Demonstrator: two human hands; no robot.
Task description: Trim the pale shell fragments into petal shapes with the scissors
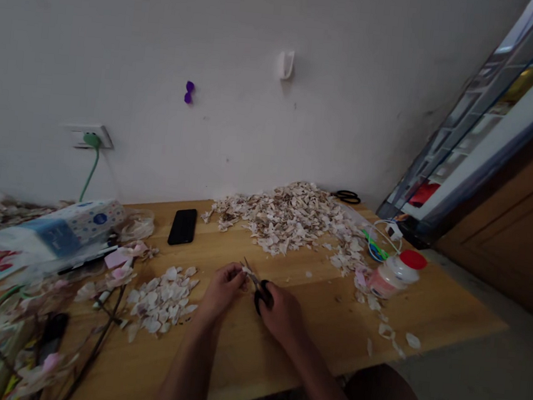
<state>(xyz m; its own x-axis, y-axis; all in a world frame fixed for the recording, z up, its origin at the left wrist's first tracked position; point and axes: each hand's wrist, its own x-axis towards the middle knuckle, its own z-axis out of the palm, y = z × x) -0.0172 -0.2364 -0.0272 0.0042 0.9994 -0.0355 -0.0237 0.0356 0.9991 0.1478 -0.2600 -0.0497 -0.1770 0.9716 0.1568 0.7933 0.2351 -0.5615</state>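
My right hand (pixel 284 313) has its fingers through the black handles of a pair of scissors (pixel 263 295), whose blades point up and to the left. The blades meet a small pale petal-like piece (pixel 245 271), pinched between the fingers of my left hand (pixel 224 289). Both hands are close together above the wooden table (pixel 251 356). Left of my left hand lies a small pile of pale petal-like pieces (pixel 165 297). A larger heap of similar, browner pieces (pixel 288 218) spreads along the wall.
A black phone (pixel 182 226) lies behind the small pile. On the right stands a red-lidded jar (pixel 396 274) beside a white cable (pixel 389 227). Black-handled scissors (pixel 348 197) lie at the back. Branches with pink flowers (pixel 107 329) and a tissue pack (pixel 75 225) crowd the left.
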